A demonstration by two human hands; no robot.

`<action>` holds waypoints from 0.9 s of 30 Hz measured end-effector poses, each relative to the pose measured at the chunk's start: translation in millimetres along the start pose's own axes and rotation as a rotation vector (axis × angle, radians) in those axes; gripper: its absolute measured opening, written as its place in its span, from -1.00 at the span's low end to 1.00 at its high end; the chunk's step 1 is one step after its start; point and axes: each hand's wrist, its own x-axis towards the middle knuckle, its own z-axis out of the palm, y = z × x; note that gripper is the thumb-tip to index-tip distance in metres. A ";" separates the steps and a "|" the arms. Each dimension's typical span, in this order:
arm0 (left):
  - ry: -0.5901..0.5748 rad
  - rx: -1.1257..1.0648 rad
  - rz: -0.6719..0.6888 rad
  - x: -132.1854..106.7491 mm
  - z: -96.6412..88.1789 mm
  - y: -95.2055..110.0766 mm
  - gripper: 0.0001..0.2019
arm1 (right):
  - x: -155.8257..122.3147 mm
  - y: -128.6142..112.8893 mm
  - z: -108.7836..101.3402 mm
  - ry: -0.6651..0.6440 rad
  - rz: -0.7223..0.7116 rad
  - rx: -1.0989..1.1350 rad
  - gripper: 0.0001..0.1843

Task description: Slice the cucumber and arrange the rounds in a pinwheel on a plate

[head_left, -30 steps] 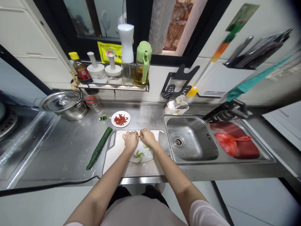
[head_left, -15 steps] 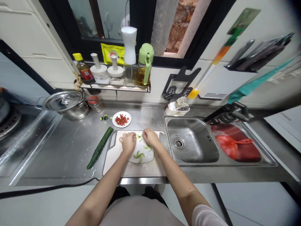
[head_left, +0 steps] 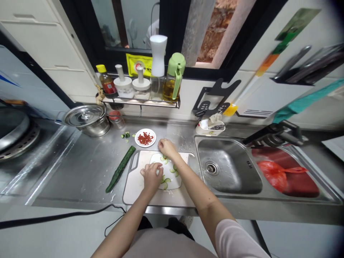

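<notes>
The right hand (head_left: pixel 166 147) hung at the far edge of the board (head_left: pixel 133 188), its bent fingers pointing left; its grip was drawn nearly together, and whether anything was pinched in it could not be told. The red bits (head_left: pixel 145 138) lay to its left and slightly farther from the body, on a dish (head_left: pixel 137 138) just beside the fingertips. This hand was the nearer one, its forearm slanting in from the lower right across the plate (head_left: pixel 174 183). The left hand (head_left: pixel 152 176), closer to the body, was poised over the plate's left side, fingers loosely curled and thumb near their tips (its hold, too, was hidden from the lens). On the plate, which sat on the board, slices (head_left: pixel 165 185) showed in three small clusters. The dish, being round, had no long axis; the cucumber (head_left: pixel 120 169) did, slanting left of the board from near the dish toward the worktop (head_left: pixel 77 175) edge closest to the body. Right of the board was the sink (head_left: pixel 228 165).
</notes>
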 end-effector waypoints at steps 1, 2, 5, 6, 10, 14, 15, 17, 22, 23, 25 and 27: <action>0.009 0.000 0.002 -0.8 -0.6 -1.0 -0.83 | 6.2 -3.3 3.3 -0.006 -0.016 -0.003 -0.76; 0.019 -0.001 0.004 -1.4 -1.2 -2.0 -0.83 | 12.3 -6.6 6.8 -0.012 -0.035 -0.003 -0.74; 0.041 -0.010 0.003 -2.7 -3.6 -4.6 -0.83 | 29.2 -16.0 17.3 -0.029 -0.100 0.003 -0.73; 0.045 -0.013 -0.002 -3.1 -4.5 -5.4 -0.82 | 34.3 -19.0 20.5 -0.033 -0.117 0.003 -0.73; 0.056 -0.021 -0.021 -4.4 -8.7 -9.6 -0.83 | 51.7 -29.2 29.6 -0.061 -0.122 -0.028 -0.76; 0.073 -0.030 -0.029 -5.0 -11.3 -16.3 -0.84 | 64.7 -36.8 36.7 -0.088 -0.101 -0.038 -0.74; 0.074 -0.031 -0.029 -5.0 -11.6 -18.1 -0.84 | 67.3 -38.4 38.8 -0.088 -0.103 -0.040 -0.74; 0.076 -0.027 -0.026 -4.8 -12.0 -21.4 -0.83 | 72.0 -41.5 43.5 -0.091 -0.112 -0.046 -0.74; 0.083 -0.031 -0.038 -3.6 -13.6 -27.1 -0.82 | 79.7 -48.0 54.2 -0.106 -0.105 -0.073 -0.71; 0.083 -0.034 -0.044 -3.3 -14.3 -27.8 -0.82 | 80.6 -48.9 55.7 -0.109 -0.097 -0.076 -0.71; 0.083 -0.036 -0.054 -2.8 -15.6 -28.6 -0.82 | 82.1 -50.1 58.2 -0.121 -0.082 -0.077 -0.70; 0.085 -0.043 -0.058 -2.4 -16.7 -29.2 -0.82 | 83.4 -50.5 60.0 -0.130 -0.074 -0.075 -0.70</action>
